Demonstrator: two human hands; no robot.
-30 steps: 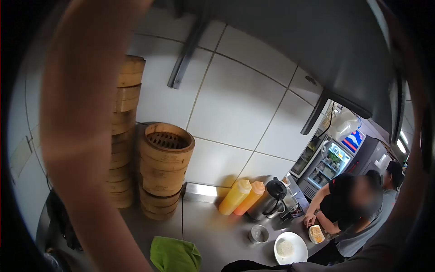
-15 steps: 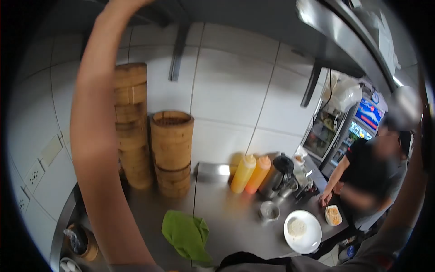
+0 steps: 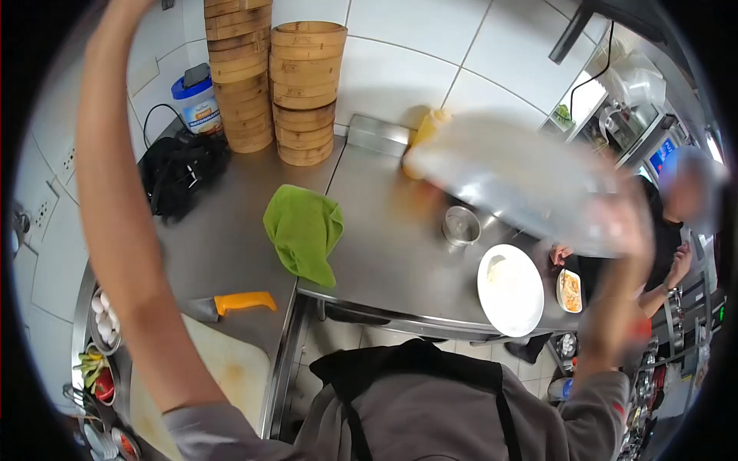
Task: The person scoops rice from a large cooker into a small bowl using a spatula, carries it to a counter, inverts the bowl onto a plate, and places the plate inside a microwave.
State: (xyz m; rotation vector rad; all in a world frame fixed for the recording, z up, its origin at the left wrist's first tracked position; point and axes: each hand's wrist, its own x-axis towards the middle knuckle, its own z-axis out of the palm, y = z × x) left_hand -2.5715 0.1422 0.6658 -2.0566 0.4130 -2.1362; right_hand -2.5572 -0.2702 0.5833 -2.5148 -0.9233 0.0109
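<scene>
In the head view my left arm reaches up along the left side, and its hand is past the top edge. My right hand (image 3: 619, 223), blurred by motion, grips the right end of a large pale, shiny object (image 3: 515, 173), too smeared to name. It hangs over the steel counter (image 3: 369, 230), partly covering a yellow-capped squeeze bottle (image 3: 424, 131). Below it are a small metal cup (image 3: 461, 226) and a white plate (image 3: 510, 296) with white food on it. A small white dish of orange food (image 3: 570, 291) lies beside the plate.
Bamboo steamers (image 3: 307, 69) stand in stacks by the tiled wall. A green cloth (image 3: 305, 234), an orange-handled knife (image 3: 244, 301), a cutting board (image 3: 223, 369), a mayonnaise tub (image 3: 198, 106) and bowls of eggs (image 3: 106, 319) and vegetables are leftward. A co-worker (image 3: 657, 246) stands at right.
The view has tilted down, bringing the knife, cutting board and floor into sight. My right hand has come into view from the upper right with the large shiny object.
</scene>
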